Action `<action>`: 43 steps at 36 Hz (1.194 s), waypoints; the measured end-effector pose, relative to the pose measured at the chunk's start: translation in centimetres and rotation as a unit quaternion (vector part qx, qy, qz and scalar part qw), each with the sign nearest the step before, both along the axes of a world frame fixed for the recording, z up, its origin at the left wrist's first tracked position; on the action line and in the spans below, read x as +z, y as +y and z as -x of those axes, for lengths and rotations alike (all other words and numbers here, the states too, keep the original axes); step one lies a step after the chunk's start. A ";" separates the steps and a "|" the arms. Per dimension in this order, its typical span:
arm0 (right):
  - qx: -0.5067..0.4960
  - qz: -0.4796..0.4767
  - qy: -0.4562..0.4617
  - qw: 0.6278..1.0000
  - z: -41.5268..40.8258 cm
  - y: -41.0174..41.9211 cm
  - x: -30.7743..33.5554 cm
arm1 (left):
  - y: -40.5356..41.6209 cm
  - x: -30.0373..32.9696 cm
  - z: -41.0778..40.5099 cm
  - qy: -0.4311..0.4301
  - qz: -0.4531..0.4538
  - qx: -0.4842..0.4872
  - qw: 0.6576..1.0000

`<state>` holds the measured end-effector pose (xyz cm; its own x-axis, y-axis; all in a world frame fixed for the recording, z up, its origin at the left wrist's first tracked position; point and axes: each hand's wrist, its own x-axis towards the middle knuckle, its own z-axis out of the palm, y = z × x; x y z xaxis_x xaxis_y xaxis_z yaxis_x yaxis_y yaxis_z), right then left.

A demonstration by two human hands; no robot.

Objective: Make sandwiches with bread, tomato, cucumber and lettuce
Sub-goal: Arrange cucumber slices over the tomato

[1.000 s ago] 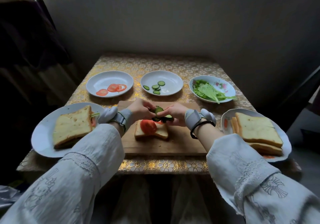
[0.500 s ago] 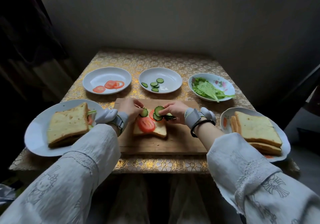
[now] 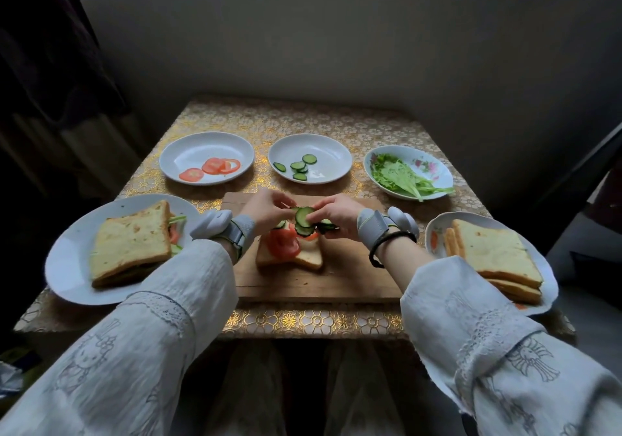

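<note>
A grey wall is standing behind a small surface (image 3: 336,122) that is wearing a gold flower-patterned cloth. A wooden cutting board (image 3: 336,277) is lying at the near centre of it.

On the board an open bread slice (image 3: 303,259) is carrying tomato slices (image 3: 281,243) and a few cucumber slices. Both hands are meeting just above its far edge. The left hand (image 3: 266,208) is reaching in with fingers curled, its fingertips touching the uppermost cucumber slice (image 3: 304,216); whether its grip is actually pinching that slice cannot be told. The right hand (image 3: 336,215) is pinching a fanned stack of cucumber slices (image 3: 308,228) between thumb and fingers, holding them over the bread. Each wrist is wearing a grey strapped device, and white embroidered sleeves (image 3: 175,297) are covering the forearms.

Along the far side three dishes are standing in a row, well apart from each other: a white plate with tomato slices (image 3: 215,146) at left, a white plate with cucumber slices (image 3: 323,149) in the middle, and a flowered bowl of lettuce (image 3: 434,166) at right.

At near left a white plate (image 3: 64,267) is holding a closed sandwich (image 3: 131,250), with tomato and green filling showing at its right edge. At near right a patterned plate (image 3: 548,287) is holding stacked plain bread slices (image 3: 491,254).
</note>
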<state>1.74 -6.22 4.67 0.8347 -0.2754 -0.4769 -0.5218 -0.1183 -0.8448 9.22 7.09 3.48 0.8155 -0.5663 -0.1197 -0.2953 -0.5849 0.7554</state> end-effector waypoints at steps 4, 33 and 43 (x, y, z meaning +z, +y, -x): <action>-0.023 0.015 0.016 1.000 0.2 -0.5 -0.2 | -0.6 -0.1 -0.2 -0.023 -0.022 0.019 0.999; -0.107 -0.031 -0.007 0.994 -0.4 -1.5 -0.6 | -1.5 -0.6 -0.7 -0.046 -0.072 0.094 0.992; -0.092 0.136 -0.015 0.986 -2.1 -0.7 -2.5 | -0.8 -1.1 -0.9 -0.042 -0.086 0.072 0.993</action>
<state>3.87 -6.89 2.13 0.7716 -0.5375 -0.3402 -0.5303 -0.2481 -0.8107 10.12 6.30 2.34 0.8977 -0.4198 -0.1337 -0.2562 -0.7443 0.6167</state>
